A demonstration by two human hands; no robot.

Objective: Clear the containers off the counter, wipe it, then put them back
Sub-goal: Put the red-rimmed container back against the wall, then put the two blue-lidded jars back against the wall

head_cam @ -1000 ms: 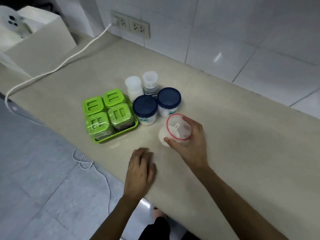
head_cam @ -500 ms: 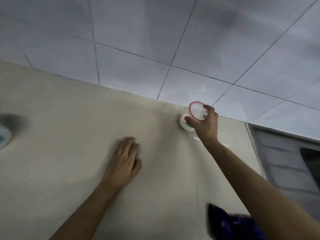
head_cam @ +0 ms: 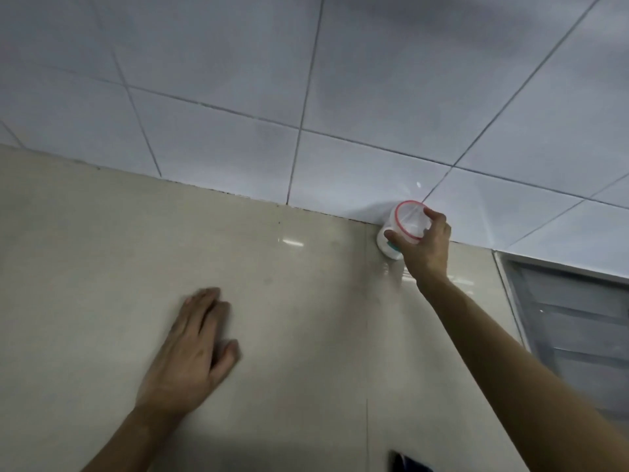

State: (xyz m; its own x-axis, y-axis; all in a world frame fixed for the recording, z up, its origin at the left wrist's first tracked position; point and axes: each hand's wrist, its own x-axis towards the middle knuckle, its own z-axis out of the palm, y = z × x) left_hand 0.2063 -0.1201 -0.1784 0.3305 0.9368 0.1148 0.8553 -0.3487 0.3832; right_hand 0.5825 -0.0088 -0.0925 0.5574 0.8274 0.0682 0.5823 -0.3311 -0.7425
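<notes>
The tiled wall (head_cam: 340,97) is filling the top of the view, and the beige counter (head_cam: 306,335) is running below it to a recessed grey sink (head_cam: 571,328) at the right. The left hand (head_cam: 190,356) is lying flat on the counter, fingers together and stretched out, holding nothing. The right hand (head_cam: 423,245) is reaching far across, fingers curled over the red-rimmed lid of a small white container (head_cam: 396,229) and gripping it from above; the container is sitting at the back edge, against or just beside the wall. Whether its base is resting on the counter is unclear. With the arm so extended, the grip may be weak: releasing early could be tipping the container, or the lid could be coming loose.
</notes>
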